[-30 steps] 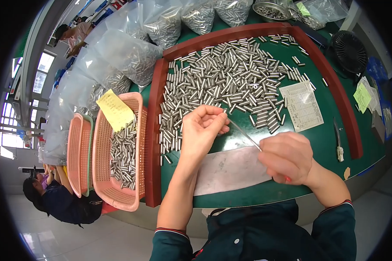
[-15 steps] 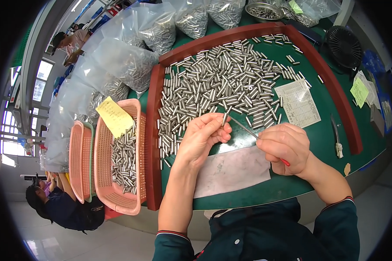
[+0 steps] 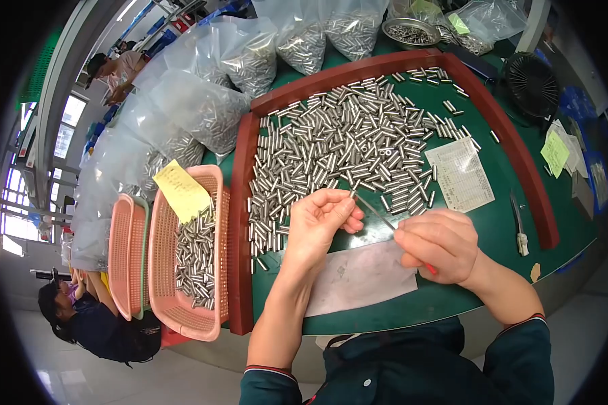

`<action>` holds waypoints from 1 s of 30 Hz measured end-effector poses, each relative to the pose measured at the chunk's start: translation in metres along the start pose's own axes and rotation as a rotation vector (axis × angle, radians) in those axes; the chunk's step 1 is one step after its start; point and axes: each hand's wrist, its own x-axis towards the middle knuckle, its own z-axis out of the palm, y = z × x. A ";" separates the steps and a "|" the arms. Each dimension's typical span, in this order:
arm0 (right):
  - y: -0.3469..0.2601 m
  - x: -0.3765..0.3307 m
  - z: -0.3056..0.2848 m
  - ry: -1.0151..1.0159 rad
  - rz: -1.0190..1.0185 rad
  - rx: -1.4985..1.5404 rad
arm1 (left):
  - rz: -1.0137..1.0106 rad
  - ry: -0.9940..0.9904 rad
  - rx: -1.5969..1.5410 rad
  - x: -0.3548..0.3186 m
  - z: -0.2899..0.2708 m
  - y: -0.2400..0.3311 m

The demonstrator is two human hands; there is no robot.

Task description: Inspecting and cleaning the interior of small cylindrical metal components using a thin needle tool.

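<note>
Both hands had drawn closer together since 1 s earlier. Right hand (image 3: 438, 244) pinched a thin metal probe (image 3: 375, 212) with a red handle; left hand (image 3: 321, 223) gripped 1 small steel pin (image 3: 352, 195) by its sides at the fingertips. Light, stiff, slippery, the pin met the probe tip at 12 o'clock, before the loose pins (image 3: 344, 145) beyond.

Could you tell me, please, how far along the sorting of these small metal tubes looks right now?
Done: a modest layer of tubes lies in the pink basket. In hand: the left hand pinches one tube while the right hand points a thin rod at it. Left: most tubes, a dense pile on the green mat, plus full bags behind.
</note>
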 end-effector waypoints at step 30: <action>0.004 -0.003 0.002 0.058 0.102 0.084 | -0.003 0.031 0.044 0.005 -0.005 -0.003</action>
